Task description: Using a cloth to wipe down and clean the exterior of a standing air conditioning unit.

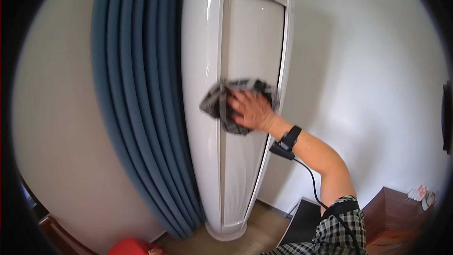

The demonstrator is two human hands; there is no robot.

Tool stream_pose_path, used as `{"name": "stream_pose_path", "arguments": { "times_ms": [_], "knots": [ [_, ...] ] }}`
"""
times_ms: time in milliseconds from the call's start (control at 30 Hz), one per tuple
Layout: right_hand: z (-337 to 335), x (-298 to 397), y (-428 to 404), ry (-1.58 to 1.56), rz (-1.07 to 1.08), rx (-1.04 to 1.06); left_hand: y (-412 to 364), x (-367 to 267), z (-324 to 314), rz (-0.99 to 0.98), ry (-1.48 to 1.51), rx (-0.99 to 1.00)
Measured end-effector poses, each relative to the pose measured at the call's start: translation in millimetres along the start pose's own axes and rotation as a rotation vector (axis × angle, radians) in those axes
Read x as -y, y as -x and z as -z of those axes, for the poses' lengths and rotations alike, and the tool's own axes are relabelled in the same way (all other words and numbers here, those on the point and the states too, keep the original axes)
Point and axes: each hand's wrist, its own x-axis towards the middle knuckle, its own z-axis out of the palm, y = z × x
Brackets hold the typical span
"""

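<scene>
My right hand presses a dark checked cloth flat against the front panel of a tall white floor-standing Midea air conditioner. The fingers are spread over the cloth and slightly blurred. A black strap with a small device and a cable is on the wrist. The cloth lies across the panel's left seam, about midway up the unit. At the bottom edge, part of a hand, apparently my left hand, shows beside a red object; whether it holds anything cannot be told.
Blue curtains hang just left of the air conditioner. At the lower right stand a black flat-topped object and a reddish-brown wooden cabinet with small items on top. A wooden furniture edge shows at lower left.
</scene>
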Motion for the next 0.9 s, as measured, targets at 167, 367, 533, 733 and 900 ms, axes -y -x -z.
{"name": "stream_pose_path", "arguments": {
  "times_ms": [167,367,533,733,900],
  "knots": [
    [38.1,-43.8,-100.1,0.215,-0.056,-0.400,-20.6,8.3,-15.2,0.056,-0.028,0.166],
    [57.2,-58.1,-133.2,0.178,-0.304,-0.697,-24.0,-6.4,8.4,0.024,-0.101,0.119],
    [29.0,10.4,-69.7,-0.011,-0.336,-0.459,-19.4,10.8,9.7,0.042,0.005,0.045],
    [-63.3,108.2,98.9,-0.038,-0.146,0.140,-26.3,-23.1,57.6,0.016,-0.070,-0.018],
    [-47.9,83.2,89.9,-0.041,0.206,0.357,-9.7,12.7,28.3,0.013,0.038,-0.145]
  ]
}}
